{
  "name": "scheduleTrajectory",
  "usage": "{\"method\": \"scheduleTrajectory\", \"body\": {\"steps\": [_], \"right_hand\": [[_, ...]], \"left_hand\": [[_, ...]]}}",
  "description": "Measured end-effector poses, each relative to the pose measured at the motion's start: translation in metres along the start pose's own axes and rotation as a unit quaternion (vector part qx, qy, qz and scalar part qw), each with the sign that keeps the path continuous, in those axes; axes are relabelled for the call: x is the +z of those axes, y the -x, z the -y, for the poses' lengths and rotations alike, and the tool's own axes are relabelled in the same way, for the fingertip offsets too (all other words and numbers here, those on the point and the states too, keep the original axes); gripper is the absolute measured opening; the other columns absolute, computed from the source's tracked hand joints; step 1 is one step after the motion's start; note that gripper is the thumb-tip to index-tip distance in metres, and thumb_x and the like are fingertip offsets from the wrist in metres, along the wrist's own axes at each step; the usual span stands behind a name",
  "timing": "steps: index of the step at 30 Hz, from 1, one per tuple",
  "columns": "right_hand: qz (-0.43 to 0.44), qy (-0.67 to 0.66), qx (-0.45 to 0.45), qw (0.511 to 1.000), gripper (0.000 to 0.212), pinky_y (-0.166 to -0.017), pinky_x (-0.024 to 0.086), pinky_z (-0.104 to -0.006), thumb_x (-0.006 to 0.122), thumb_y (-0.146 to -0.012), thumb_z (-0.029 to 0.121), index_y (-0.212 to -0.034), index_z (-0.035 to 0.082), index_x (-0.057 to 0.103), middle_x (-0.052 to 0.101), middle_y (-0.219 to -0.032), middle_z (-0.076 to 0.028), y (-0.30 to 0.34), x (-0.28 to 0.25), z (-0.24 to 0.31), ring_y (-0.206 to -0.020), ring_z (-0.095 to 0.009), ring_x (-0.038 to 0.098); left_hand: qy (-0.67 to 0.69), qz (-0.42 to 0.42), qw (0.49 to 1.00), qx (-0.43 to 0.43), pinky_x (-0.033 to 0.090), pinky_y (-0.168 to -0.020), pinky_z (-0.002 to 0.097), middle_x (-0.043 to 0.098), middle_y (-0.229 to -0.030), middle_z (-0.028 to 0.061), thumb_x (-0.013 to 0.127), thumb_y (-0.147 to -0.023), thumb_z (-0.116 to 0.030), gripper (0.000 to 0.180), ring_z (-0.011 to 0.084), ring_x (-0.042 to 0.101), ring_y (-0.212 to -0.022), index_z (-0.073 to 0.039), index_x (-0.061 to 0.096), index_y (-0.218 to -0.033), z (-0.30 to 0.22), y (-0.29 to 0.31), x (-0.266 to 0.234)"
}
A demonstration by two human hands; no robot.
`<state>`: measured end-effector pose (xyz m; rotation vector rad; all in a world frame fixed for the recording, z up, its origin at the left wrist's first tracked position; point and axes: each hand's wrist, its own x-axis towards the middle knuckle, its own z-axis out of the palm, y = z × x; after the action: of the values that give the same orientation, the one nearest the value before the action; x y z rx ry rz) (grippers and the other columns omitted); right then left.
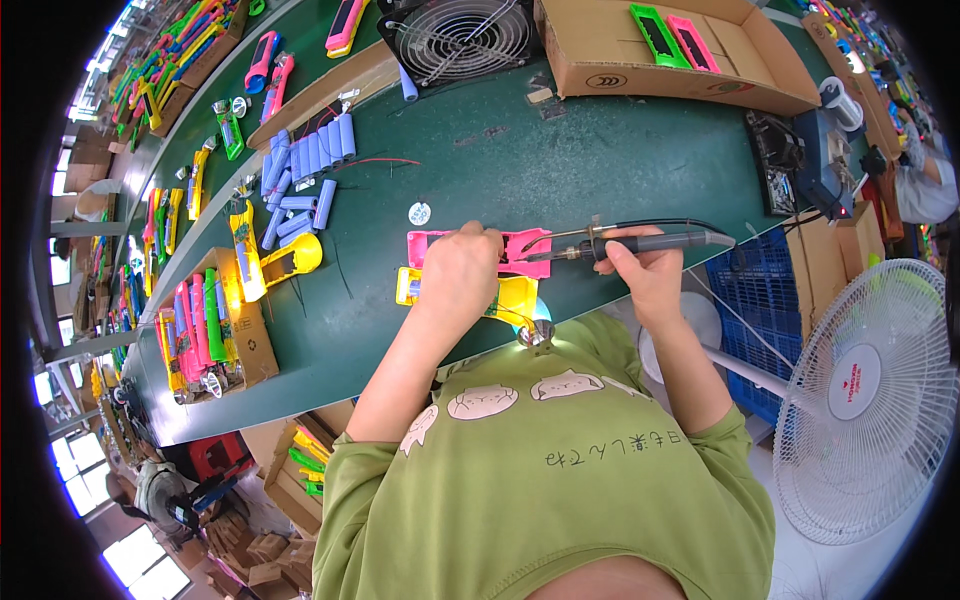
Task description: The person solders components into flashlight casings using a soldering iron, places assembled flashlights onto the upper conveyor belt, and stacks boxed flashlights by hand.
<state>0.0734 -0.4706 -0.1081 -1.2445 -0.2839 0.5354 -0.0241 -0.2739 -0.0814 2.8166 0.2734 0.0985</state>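
My right hand (648, 282) grips a soldering iron (660, 243) with a curved metal tube along its side. Its tip points left into a pink plastic flashlight housing (537, 267) lying on the green bench. Over that housing my left hand (460, 275) is closed, fingertips down at its inside; whatever they pinch is hidden. Just nearer to me lies a yellow flashlight housing (518, 295), partly under my left hand, with wires and a round lamp head (536, 332) at its right end. A white round disc (419, 213) lies beyond the pink housing.
Blue battery cells (322, 150) with wires lie to the left, beside yellow housings (247, 250) and a box of coloured housings (262, 345). At the back stand a metal-grilled fan (462, 40) and a cardboard tray (640, 85). A blue soldering station (825, 150) and white fan (860, 400) are right.
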Motion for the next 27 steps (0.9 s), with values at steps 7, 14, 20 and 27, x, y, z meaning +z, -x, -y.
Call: {"method": "scheduleTrajectory", "body": {"steps": [7, 14, 20, 27], "right_hand": [[0.008, 0.008, 0.002, 1.000, 0.016, -0.064, 0.054, -0.0262, 0.062, -0.080, 0.000, -0.093, -0.006, 0.056, 0.062, -0.091, -0.014, -0.002, 0.009, -0.015, -0.072, -0.016, 0.062], [0.006, 0.008, -0.017, 1.000, 0.017, -0.064, 0.054, -0.0253, 0.062, -0.080, 0.001, -0.093, -0.007, 0.056, 0.062, -0.089, -0.014, -0.001, 0.013, -0.020, -0.071, -0.016, 0.063], [-0.004, 0.051, -0.009, 0.999, 0.017, -0.059, 0.054, -0.0245, 0.061, -0.081, 0.002, -0.093, -0.007, 0.055, 0.062, -0.085, -0.014, 0.006, 0.013, -0.014, -0.067, -0.016, 0.063], [-0.001, 0.045, -0.137, 0.989, 0.022, -0.063, 0.053, -0.0260, 0.056, -0.083, -0.002, -0.104, -0.004, 0.050, 0.061, -0.090, -0.012, 0.031, 0.026, 0.000, -0.074, -0.018, 0.064]], "left_hand": [[-0.005, 0.009, 1.000, 0.006, 0.046, -0.059, 0.0398, 0.056, -0.070, 0.0126, 0.056, -0.073, -0.006, 0.006, 0.0302, 0.058, -0.066, -0.003, 0.061, -0.071, 0.003, -0.002, 0.000], [-0.001, 0.027, 1.000, -0.004, 0.046, -0.061, 0.0399, 0.057, -0.071, 0.0132, 0.055, -0.073, -0.005, 0.007, 0.0303, 0.059, -0.068, -0.003, 0.061, -0.072, 0.004, -0.003, 0.000], [0.004, 0.026, 1.000, 0.000, 0.046, -0.061, 0.0401, 0.057, -0.070, 0.0135, 0.055, -0.072, -0.006, 0.007, 0.0305, 0.059, -0.068, -0.003, 0.062, -0.071, 0.004, -0.005, 0.000], [-0.004, 0.033, 0.999, -0.005, 0.046, -0.061, 0.0401, 0.057, -0.069, 0.0137, 0.056, -0.071, -0.006, 0.007, 0.0302, 0.059, -0.067, -0.003, 0.063, -0.070, 0.002, -0.006, 0.000]]}}
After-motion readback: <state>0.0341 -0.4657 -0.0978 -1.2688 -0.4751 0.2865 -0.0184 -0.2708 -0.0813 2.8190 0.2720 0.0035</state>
